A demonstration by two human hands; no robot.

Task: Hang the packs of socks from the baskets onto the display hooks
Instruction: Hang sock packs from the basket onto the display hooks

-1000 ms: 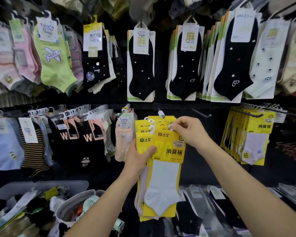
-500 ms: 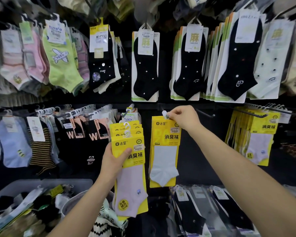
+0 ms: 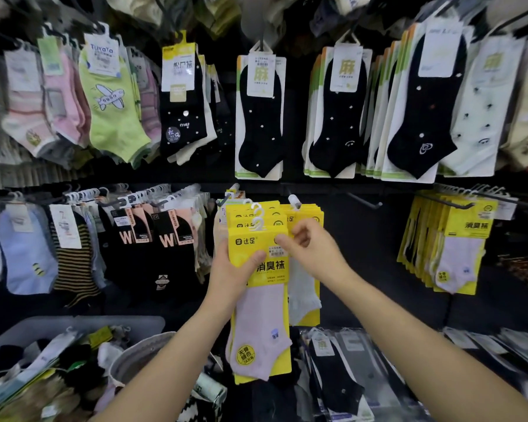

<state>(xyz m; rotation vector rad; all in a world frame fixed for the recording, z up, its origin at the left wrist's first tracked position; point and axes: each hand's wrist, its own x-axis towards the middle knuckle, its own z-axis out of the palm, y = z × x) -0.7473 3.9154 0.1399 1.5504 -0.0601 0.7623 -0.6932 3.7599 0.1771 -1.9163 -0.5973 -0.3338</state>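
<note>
The left hand (image 3: 230, 271) holds a stack of sock packs (image 3: 256, 236) in front of the hung packs (image 3: 304, 287) on the centre display hook (image 3: 294, 201). The right hand (image 3: 313, 252) pinches the stack's upper right edge. A round basket (image 3: 131, 351) sits below left, with a bin (image 3: 83, 322) just left of it. More packs (image 3: 464, 254) hang well to the right.

Left hand (image 3: 235, 277), right hand (image 3: 316, 251): both bare. Forearms bare from wrist to frame edge, slim and smooth. Wrists bare. Nail detail too blurred to read.
</note>
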